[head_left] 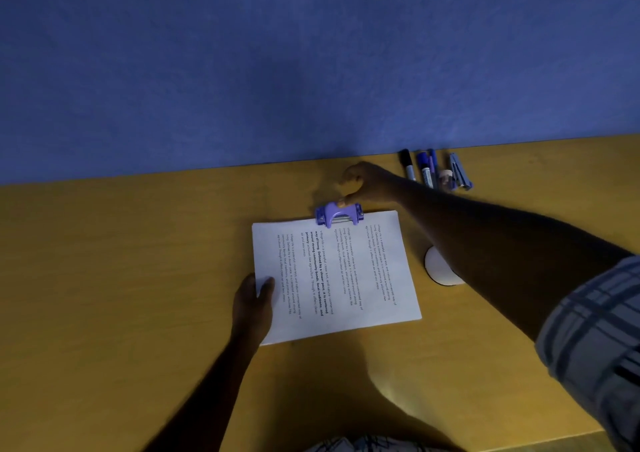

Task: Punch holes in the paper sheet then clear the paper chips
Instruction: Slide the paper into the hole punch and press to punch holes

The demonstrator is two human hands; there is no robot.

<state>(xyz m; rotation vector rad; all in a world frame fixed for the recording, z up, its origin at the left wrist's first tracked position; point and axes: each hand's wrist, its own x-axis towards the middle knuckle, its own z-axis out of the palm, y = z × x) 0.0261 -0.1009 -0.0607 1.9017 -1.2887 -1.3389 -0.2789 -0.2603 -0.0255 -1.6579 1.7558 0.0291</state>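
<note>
Yellow bench (121,261), with the printed paper sheet (367,278) lying flat on it, text running sideways, by its edges perhaps a thin stack rather than one leaf. Set over the far edge of the paper sheet, about midway along: a purple hole punch (338,214), the edge taken into its slot.

Just beyond the far edge of the paper sheet, the right hand (367,183): thumb tip touching the top of the hole punch, the other fingers (348,176) arched loosely past it and clear of it, closed round nothing.

On the left edge of the paper sheet, toward its near corner, the left hand (254,299): laid flat, thumb on the page, fingers relaxed, pressing rather than gripping.

Just right of the paper sheet, partly hidden by the right forearm: a white disc (438,266).

Beyond the far right corner of the paper sheet, against the blue wall (242,53): a black-capped marker (408,169), blue markers (426,171), a small pale thing (444,175) too blurred to name, and a blue stapler (460,176).

Well right of the paper sheet, toward the near side: a plaid sleeve (595,340).
</note>
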